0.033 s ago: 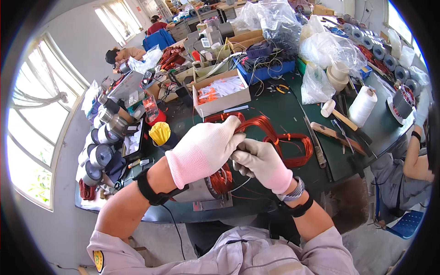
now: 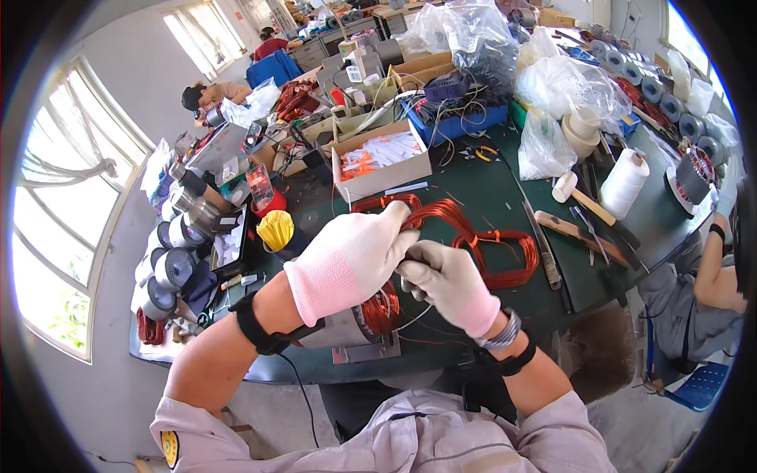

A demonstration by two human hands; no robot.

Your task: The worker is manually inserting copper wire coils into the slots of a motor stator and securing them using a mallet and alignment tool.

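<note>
My left hand (image 2: 359, 252), in a white and pink glove, is closed on a bundle of red-brown copper wire (image 2: 445, 214) at its fingertips. Close against it, my right hand (image 2: 449, 280), gloved alike, has its fingers pinched together; what they hold is hidden. The bundle runs right to a tied copper wire coil (image 2: 509, 260) lying on the dark green table. Another coil (image 2: 386, 202) shows behind my left hand. Under my wrists lies a metal motor stator (image 2: 335, 331) on its side, copper windings (image 2: 381, 310) coming out of its right end.
A box of white and orange strips (image 2: 382, 185) stands behind my hands, with a cup of yellow sleeves (image 2: 276, 230) to the left. On the right are a steel ruler (image 2: 544, 252), a mallet (image 2: 585, 197) and a thread cone (image 2: 624, 184). A co-worker's arm (image 2: 714, 252) reaches in at far right.
My right hand has shifted very slightly to the left, its fingers still pinched. My left hand and the wire bundle look unmoved.
</note>
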